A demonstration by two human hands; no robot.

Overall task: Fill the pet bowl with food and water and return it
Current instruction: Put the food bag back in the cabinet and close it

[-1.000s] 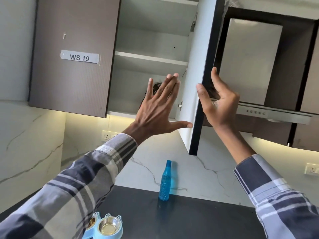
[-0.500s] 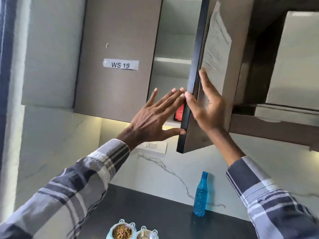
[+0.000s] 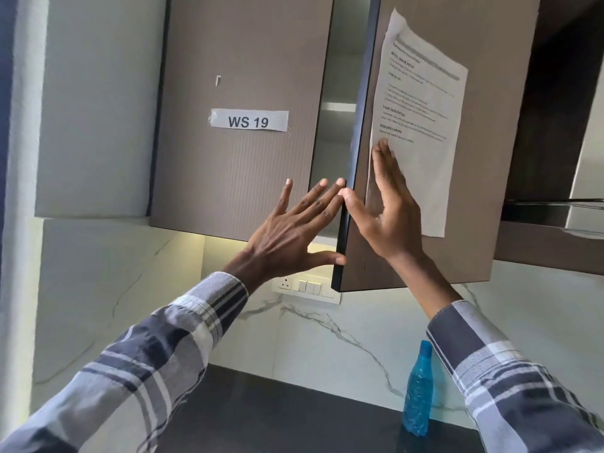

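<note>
Head view: a person in a plaid shirt stands at a wall cabinet, both hands raised to its right-hand door, which hangs a little ajar with a narrow gap showing the shelves inside. The right hand lies flat on the door's outer face, its straight fingers over the lower corner of a printed sheet taped there, its thumb at the door's dark edge. The left hand is spread and holds nothing, fingertips and thumb touching that same edge. The neighbouring closed door carries a label reading "WS 19". Below, a blue water bottle stands upright on the dark counter against the marble wall, near the right sleeve. A switch plate sits under the cabinet. The pet bowl is out of frame.
</note>
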